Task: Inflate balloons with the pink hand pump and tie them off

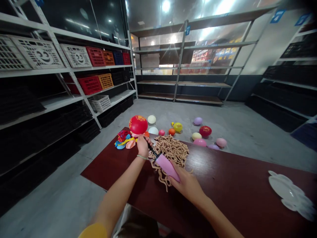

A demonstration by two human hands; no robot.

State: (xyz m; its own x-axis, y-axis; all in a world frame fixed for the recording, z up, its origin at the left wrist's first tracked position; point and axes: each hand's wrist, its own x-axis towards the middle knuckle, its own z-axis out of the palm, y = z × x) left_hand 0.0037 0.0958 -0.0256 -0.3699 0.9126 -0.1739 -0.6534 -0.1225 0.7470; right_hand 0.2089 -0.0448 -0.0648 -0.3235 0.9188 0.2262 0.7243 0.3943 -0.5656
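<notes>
A pink hand pump (167,167) slants over the middle of the surface (223,178), its black front end pointing up and to the left, toward an inflated red balloon (138,124) with yellow markings. The right hand (187,183) is curled around the rear of the pink barrel, fingers closed on it. The left hand (143,145) is closed around the pump's black front end, just below the balloon; whether its fingers also pinch the balloon's neck cannot be told. A green band (143,157) circles the left wrist. Under and beyond the pump spreads a heap of tan, noodle-like strands (173,147), a few trailing toward the near edge. Limp, uninflated balloons (123,140) in red, blue, yellow and orange lie left of the left hand. White scalloped dishes (288,191) sit at the far right of the surface. Past its far edge, inflated balloons, including a purple one (197,121) and a dark red one (205,131), rest on the grey floor (163,109). Shelving holds plastic crates (91,85) at left.
</notes>
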